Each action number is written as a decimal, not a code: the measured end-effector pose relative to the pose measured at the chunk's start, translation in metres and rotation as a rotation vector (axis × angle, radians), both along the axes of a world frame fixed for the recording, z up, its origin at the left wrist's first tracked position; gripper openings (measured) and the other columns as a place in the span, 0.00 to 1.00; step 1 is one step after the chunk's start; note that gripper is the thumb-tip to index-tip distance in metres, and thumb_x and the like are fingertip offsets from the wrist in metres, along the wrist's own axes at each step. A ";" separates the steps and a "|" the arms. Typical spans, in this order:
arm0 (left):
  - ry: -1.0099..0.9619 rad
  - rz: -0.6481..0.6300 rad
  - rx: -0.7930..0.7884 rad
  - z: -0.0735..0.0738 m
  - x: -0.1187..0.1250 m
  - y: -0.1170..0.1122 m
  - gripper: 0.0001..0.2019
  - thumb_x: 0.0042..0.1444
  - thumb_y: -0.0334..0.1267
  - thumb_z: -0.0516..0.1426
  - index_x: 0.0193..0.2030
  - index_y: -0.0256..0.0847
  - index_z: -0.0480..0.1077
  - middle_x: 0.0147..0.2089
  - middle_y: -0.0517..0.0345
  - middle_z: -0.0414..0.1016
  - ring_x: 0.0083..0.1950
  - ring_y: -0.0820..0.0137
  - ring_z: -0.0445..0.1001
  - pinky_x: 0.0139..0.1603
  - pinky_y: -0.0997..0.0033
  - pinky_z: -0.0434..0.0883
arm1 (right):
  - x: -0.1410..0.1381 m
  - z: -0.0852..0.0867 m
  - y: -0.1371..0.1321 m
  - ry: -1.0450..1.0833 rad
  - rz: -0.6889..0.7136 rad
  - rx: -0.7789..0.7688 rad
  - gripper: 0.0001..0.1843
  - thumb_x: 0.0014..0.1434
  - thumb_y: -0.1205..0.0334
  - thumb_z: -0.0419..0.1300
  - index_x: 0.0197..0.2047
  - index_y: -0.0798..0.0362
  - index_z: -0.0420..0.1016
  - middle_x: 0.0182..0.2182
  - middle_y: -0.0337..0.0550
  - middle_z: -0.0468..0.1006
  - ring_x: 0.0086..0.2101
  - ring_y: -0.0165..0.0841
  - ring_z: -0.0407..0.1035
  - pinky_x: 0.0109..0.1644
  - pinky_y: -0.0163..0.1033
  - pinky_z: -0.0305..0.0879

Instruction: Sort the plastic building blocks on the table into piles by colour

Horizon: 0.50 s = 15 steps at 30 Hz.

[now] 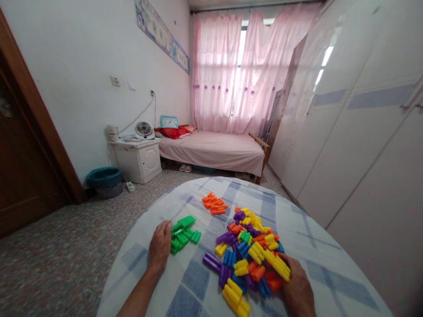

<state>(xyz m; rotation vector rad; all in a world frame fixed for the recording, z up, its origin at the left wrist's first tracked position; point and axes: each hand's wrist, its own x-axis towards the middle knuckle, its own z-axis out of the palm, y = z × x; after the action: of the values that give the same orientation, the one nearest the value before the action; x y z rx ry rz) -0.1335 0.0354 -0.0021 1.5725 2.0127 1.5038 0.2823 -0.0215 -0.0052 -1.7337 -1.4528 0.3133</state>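
Observation:
My left hand [160,246] rests palm down on the checked tablecloth [185,286], its fingers curled against a small group of green plastic blocks [183,234]. My right hand [297,288] lies at the near right edge of a mixed pile of coloured blocks [249,251]; its fingers are tucked under yellow and red blocks and are mostly hidden. A separate group of orange blocks [214,204] sits farther back on the table. Loose yellow blocks [235,298] lie near the front edge.
The round table stands in a bedroom. Behind it are a pink bed [214,152], a white bedside cabinet [137,160] with a small fan, a teal basin [104,177] on the floor and white wardrobes [357,145] along the right wall.

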 end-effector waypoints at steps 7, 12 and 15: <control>0.008 -0.006 -0.019 0.001 0.001 -0.001 0.23 0.60 0.51 0.41 0.47 0.40 0.69 0.50 0.49 0.72 0.54 0.60 0.69 0.60 0.56 0.63 | -0.001 0.001 -0.001 -0.001 -0.032 -0.021 0.19 0.51 0.54 0.52 0.44 0.51 0.74 0.43 0.46 0.75 0.44 0.41 0.68 0.47 0.42 0.62; 0.000 -0.014 -0.022 0.001 0.000 -0.001 0.23 0.59 0.51 0.42 0.47 0.39 0.69 0.52 0.47 0.72 0.56 0.60 0.68 0.61 0.56 0.62 | -0.002 0.001 -0.001 -0.006 -0.027 -0.004 0.20 0.52 0.55 0.52 0.45 0.52 0.73 0.44 0.47 0.74 0.45 0.40 0.68 0.48 0.41 0.62; -0.007 -0.009 -0.025 0.001 0.000 0.000 0.22 0.59 0.51 0.42 0.46 0.40 0.69 0.51 0.49 0.72 0.55 0.60 0.68 0.61 0.56 0.62 | -0.002 0.000 -0.001 -0.014 -0.029 -0.009 0.20 0.51 0.55 0.52 0.44 0.52 0.73 0.43 0.47 0.75 0.44 0.40 0.68 0.48 0.42 0.62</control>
<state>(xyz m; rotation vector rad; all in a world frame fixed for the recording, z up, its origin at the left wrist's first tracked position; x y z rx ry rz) -0.1332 0.0352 -0.0011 1.5626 2.0101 1.4734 0.2808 -0.0220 -0.0047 -1.7654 -1.4372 0.2934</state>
